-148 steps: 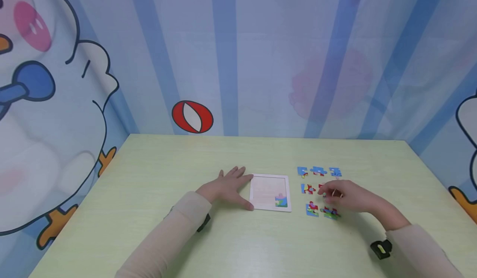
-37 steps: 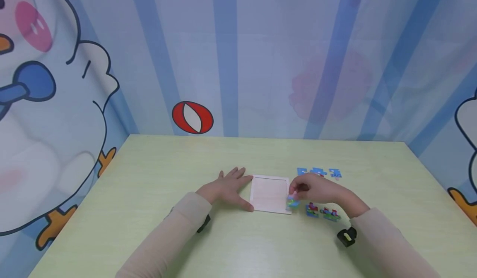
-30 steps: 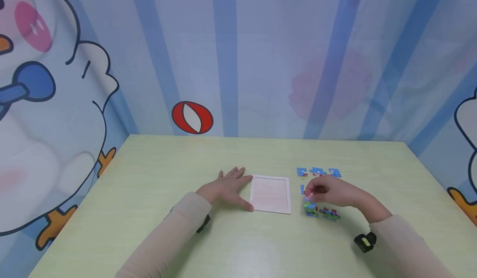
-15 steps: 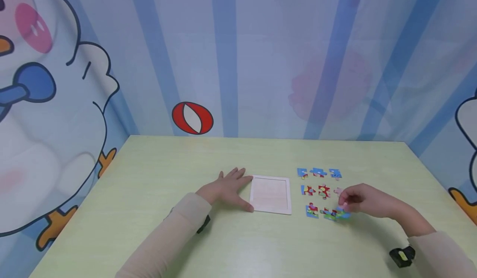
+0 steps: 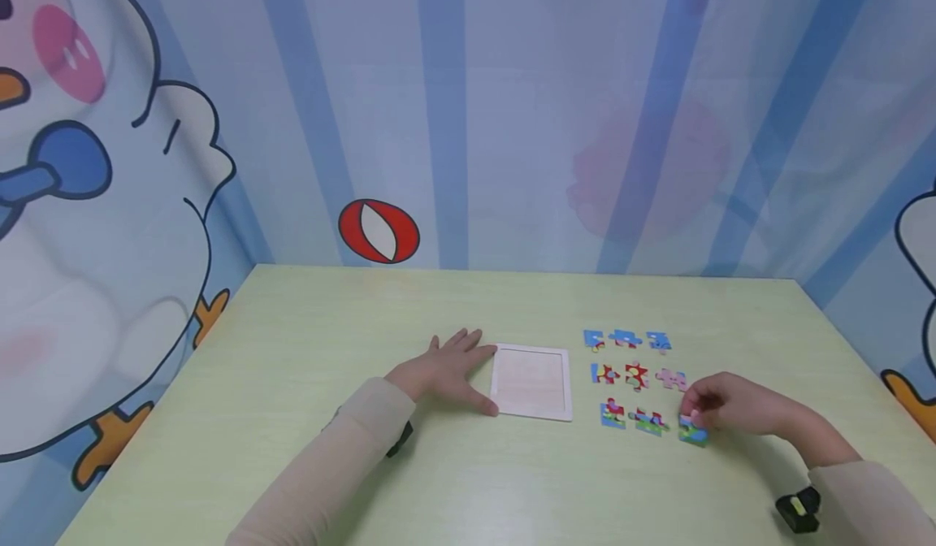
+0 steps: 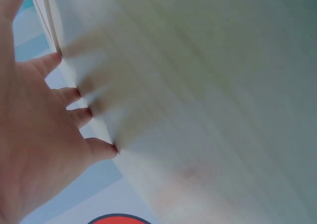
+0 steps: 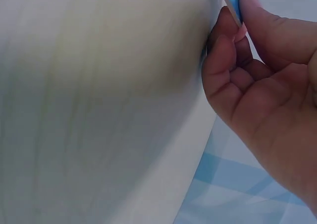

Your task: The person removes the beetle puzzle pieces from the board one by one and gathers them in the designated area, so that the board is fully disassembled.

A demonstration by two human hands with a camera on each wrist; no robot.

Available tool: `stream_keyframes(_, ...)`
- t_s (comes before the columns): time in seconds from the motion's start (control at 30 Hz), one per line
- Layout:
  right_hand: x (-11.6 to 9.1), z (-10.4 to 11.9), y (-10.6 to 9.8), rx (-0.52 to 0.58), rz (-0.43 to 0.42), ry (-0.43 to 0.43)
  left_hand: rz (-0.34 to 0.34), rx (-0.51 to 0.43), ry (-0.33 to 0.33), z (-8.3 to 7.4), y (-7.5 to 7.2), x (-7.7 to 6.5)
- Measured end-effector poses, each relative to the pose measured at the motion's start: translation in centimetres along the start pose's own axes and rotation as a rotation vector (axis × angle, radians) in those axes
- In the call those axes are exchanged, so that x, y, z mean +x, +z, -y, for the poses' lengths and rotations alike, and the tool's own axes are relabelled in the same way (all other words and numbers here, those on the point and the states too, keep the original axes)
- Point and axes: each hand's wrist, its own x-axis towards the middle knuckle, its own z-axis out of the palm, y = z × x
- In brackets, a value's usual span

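My right hand point(image 5: 738, 404) pinches a blue, green and pink puzzle piece point(image 5: 692, 432) between thumb and fingers, at the right end of the nearest row of pieces. The right wrist view shows the piece's edge point(image 7: 234, 2) held upright-tilted by the fingertips, the other fingers curled below. My left hand point(image 5: 444, 371) lies spread beside the pale puzzle frame point(image 5: 567, 383), its forefinger and thumb at the frame's left corners. In the left wrist view the fingertips of the left hand point(image 6: 49, 120) rest on the table near the frame's edge point(image 6: 49, 21). The frame holds no pieces.
Puzzle pieces lie in rows right of the frame: blue ones such as a blue piece point(image 5: 625, 338) at the back, a red piece point(image 5: 636, 376) and a pink piece point(image 5: 670, 379) in the middle, a green piece point(image 5: 649, 422) in front. A printed curtain point(image 5: 512, 123) stands behind the table point(image 5: 351, 310).
The blue-green-pink piece has left the frame's lower right corner. My right hand has carried it rightward past the other pieces to the end of the near row. The left hand stays put.
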Motion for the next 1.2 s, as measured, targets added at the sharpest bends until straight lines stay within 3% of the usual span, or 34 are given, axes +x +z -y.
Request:
stream_keyframes(0.7, 0.0, -0.1, 1.2, -0.195, -0.129, -0.022, 0.008, 0.006, -0.004, -0.1, 0.0, 0.3)
stream_keyframes(1.0, -0.1, -0.1, 1.1, -0.175, -0.154, -0.05, 0.01, 0.011, 0.004, 0.2, -0.1, 0.2)
stream_keyframes(1.1, -0.3, 0.2, 0.6, -0.178, -0.204, -0.079, 0.011, 0.008, 0.008, 0.6, -0.1, 0.1)
stream_keyframes(1.2, -0.6, 0.7, -0.3, -0.257, -0.301, -0.104, -0.004, 0.009, 0.012, 1.2, -0.5, -0.2)
